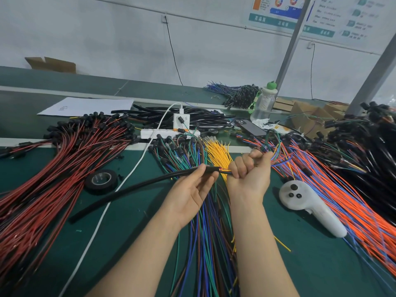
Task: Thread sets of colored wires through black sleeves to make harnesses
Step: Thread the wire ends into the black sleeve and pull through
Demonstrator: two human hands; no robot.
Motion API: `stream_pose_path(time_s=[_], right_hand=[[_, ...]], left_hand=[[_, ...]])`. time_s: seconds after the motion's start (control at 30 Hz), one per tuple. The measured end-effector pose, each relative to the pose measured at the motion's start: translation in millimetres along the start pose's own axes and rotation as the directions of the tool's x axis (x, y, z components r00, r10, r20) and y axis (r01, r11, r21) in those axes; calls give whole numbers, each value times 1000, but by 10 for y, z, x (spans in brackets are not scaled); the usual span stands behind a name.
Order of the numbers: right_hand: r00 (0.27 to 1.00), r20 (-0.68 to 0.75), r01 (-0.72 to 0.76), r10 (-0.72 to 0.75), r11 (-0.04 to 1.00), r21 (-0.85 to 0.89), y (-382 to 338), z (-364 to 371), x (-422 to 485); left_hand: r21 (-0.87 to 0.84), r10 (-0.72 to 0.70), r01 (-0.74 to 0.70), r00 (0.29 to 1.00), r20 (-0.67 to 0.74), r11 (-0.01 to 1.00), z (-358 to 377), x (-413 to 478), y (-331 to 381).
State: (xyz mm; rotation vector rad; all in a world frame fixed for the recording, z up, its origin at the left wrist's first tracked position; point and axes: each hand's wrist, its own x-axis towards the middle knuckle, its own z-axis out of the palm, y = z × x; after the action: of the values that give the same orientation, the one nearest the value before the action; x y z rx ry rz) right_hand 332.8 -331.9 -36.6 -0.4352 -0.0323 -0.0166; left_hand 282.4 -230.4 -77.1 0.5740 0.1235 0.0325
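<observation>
My left hand pinches the right end of a long black sleeve, which curves down to the left over the green table. A bundle of colored wires enters that sleeve end. My right hand grips the bundle in a fist just right of the sleeve mouth. The wires fan out past the fist toward the upper right. Beneath my hands lie loose green, blue and brown wires and a yellow wire bunch.
A big pile of red-and-black wires covers the left. Orange and blue wires spread on the right beside a white controller. A roll of black tape, a white cable, a power strip, spare sleeves, a phone and a bottle lie behind.
</observation>
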Motion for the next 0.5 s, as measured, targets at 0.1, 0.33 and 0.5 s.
stream_pose_path(time_s=[0.1, 0.33, 0.5], right_hand=[[1000, -8, 5, -5, 1000, -10, 17, 9, -9], [999, 12, 30, -30, 999, -16, 44, 28, -20], [999, 11, 53, -53, 996, -70, 62, 45, -36]], left_hand=[[-2, 49, -49, 999, 2, 999, 7, 12, -9], [-24, 100, -100, 995, -12, 995, 22, 16, -25], [-14, 126, -126, 992, -1, 992, 7, 22, -22]])
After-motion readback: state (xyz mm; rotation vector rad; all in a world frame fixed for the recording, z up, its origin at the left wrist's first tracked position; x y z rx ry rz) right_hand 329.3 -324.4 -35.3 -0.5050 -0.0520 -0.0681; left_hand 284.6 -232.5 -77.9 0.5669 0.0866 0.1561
